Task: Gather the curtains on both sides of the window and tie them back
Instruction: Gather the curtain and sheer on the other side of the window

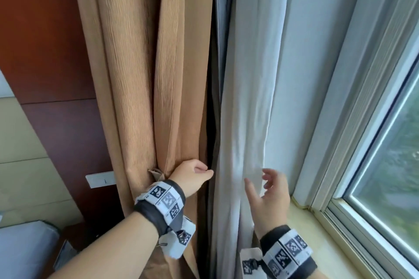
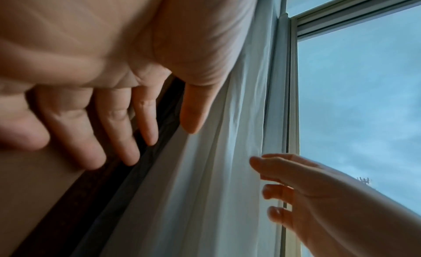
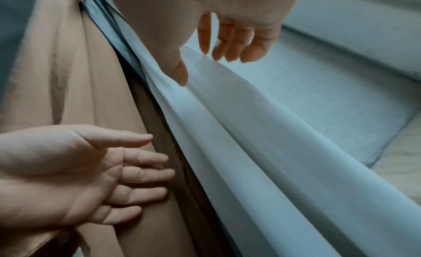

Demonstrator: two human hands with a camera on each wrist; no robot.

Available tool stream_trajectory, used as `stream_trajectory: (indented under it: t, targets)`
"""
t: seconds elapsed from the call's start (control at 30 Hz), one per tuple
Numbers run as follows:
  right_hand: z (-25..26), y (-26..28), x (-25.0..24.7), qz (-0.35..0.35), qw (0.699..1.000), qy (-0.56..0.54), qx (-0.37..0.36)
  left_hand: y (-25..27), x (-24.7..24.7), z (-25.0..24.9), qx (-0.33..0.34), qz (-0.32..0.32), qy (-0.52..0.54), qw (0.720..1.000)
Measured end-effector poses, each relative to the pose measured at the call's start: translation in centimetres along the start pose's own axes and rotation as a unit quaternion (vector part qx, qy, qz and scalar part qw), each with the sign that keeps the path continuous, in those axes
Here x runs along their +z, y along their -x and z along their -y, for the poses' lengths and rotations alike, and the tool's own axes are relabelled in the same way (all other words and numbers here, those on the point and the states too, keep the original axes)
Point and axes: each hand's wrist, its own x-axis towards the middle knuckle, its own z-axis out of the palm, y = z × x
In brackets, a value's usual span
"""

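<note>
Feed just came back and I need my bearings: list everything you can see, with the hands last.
tan curtain: one, tan, hanging left of centre
lining: one strip, dark, between the two curtains
white curtain: one, white, hanging right of the tan one
window: one, white frame, far right
sill: one, beige, below the window
wood panel: one, red-brown, far left wall
switch: one, white, on the panel beside the tan curtain
wristbands: two, black with black-and-white markers, one on each wrist
left hand: one, fingers on the tan curtain's edge
right hand: one, fingers spread, at the white curtain
</note>
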Motion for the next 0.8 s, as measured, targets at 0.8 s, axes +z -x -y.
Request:
stream_trajectory:
  t: [0.8]
  targets:
    - [2.1, -0.1, 1.7, -0.02, 0.996, 0.057, 0.073, -2.5, 5.5, -0.3, 0.291, 0.221, 0.071, 0.928]
